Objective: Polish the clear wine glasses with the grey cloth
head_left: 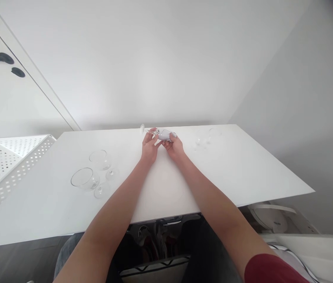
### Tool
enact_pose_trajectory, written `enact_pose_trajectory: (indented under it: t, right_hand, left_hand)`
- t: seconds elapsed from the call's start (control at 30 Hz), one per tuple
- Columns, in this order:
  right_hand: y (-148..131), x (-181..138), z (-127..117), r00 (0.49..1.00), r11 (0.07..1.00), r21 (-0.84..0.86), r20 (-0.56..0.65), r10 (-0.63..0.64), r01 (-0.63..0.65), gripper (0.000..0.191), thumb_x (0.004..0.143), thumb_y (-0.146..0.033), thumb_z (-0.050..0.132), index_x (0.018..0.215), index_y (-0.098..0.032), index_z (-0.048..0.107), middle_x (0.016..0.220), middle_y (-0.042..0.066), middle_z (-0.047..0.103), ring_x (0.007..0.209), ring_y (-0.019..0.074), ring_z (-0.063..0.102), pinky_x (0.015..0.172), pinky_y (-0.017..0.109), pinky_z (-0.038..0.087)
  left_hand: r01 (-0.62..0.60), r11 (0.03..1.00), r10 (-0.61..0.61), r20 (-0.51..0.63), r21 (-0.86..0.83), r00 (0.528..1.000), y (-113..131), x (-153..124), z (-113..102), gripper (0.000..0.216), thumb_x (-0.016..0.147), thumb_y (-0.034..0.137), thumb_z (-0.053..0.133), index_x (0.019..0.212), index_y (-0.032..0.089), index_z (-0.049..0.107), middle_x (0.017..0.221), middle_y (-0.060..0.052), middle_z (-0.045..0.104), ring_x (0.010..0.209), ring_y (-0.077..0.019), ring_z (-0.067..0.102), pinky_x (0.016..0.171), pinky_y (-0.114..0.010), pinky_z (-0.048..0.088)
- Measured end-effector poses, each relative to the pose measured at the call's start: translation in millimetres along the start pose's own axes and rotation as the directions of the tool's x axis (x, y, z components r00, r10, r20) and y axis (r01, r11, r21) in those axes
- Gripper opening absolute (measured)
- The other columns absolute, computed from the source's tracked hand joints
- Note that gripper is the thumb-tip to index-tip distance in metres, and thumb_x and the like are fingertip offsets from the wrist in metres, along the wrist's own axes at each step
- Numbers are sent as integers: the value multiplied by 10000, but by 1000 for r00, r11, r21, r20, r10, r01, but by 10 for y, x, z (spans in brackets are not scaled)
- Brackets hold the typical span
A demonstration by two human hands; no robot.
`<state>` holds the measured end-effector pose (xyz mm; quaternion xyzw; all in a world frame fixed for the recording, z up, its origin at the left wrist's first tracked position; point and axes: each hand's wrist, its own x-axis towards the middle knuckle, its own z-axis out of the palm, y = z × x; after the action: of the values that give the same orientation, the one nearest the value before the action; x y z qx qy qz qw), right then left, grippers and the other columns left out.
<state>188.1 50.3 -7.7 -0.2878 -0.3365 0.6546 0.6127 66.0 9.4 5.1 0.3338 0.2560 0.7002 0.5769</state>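
Holding wine glass (162, 135) sideways at far middle of white table (243, 169) | left hand (149, 148) pinched on stem | right hand (174, 147) clasped round bowl | two glasses (95, 173) lying left, well apart

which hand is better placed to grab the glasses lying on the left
Probably the left hand: it is nearer those two glasses, while the right hand grips the bowl of the held glass.

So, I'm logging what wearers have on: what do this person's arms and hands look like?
Both forearms are bare, with no gloves on the left hand or right hand and no watch or bracelet visible. Rings are too small to tell. A dark red short sleeve covers the right upper arm.
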Motion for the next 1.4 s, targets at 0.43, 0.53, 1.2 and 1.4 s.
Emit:
enact_pose_trajectory:
  t: [0.43, 0.53, 1.2, 1.4]
  right_hand:
    - [8, 94, -112, 978, 986, 144, -199, -55, 85, 185, 952, -361, 687, 903, -238, 558, 715, -61, 562, 536, 90, 481, 487, 214, 423]
    - [18, 139, -153, 967, 987, 127, -245, -66, 99, 215, 916, -390, 720, 925, -245, 562, 754, -59, 597, 595, 105, 552, 502, 220, 441]
    - [-12, 37, 9, 976, 975, 63, -42, -212, 214, 345, 852, -549, 778, 944, -268, 600, 886, -10, 656, 746, 144, 588, 751, 316, 568]
    - [-7, -19, 46, 967, 965, -66, -3, -255, 254, 308, 881, -553, 733, 947, -282, 603, 1049, 13, 655, 941, 171, 610, 816, 323, 546]
  left_hand:
    - [450, 888, -432, 163, -95, 887, 89, 25, -116, 291, 878, 422, 722, 1021, 169, 713, 1122, -113, 694, 945, -205, 728, 614, -220, 575]
    - [515, 857, -510, 149, 9, 847, 68, 7, -113, 211, 842, 287, 799, 939, 156, 666, 1054, -102, 697, 887, -157, 718, 575, -177, 530]
    - [307, 926, -349, 188, 219, 918, 33, -71, 38, 449, 880, 600, 724, 970, 170, 634, 695, 39, 420, 487, -46, 328, 436, -172, 335]
    - [214, 952, -233, 65, 220, 970, 5, -56, 27, 456, 900, 610, 699, 1029, 176, 651, 706, 31, 464, 488, -50, 366, 445, -187, 377]
